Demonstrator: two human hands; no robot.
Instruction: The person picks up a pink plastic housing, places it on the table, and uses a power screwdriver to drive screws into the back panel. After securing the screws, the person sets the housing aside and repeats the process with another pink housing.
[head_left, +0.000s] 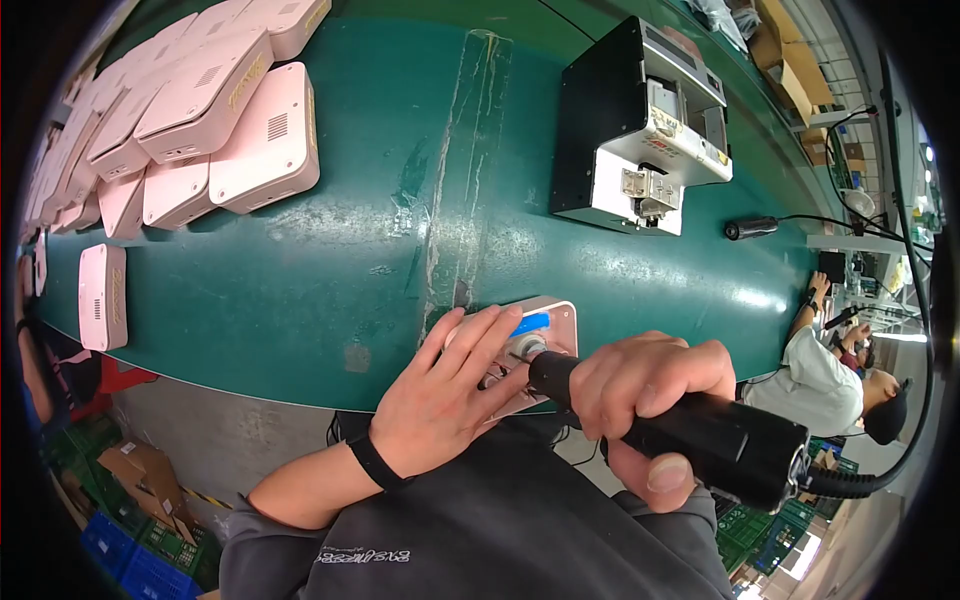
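Observation:
A pale pink plastic casing (566, 318) lies with its inside up at the near edge of the green bench. Inside it are a blue part (532, 324) and a round whitish part. My left hand (445, 385) rests over the casing's left side with fingers stretched and thumb close to the tool's tip. In my right hand (650, 385) is a black electric screwdriver (720, 440), gripped and tilted, its tip pointing down into the casing. Exactly what the tip touches is hidden by the tool and my fingers.
Pink casings (265, 140) are stacked at the far left, and a single casing (102, 297) stands apart near the left edge. A black-and-white machine (640, 130) sits at the back right. Beside it lies another black tool (750, 228) with a cable. A co-worker (825, 375) is at right.

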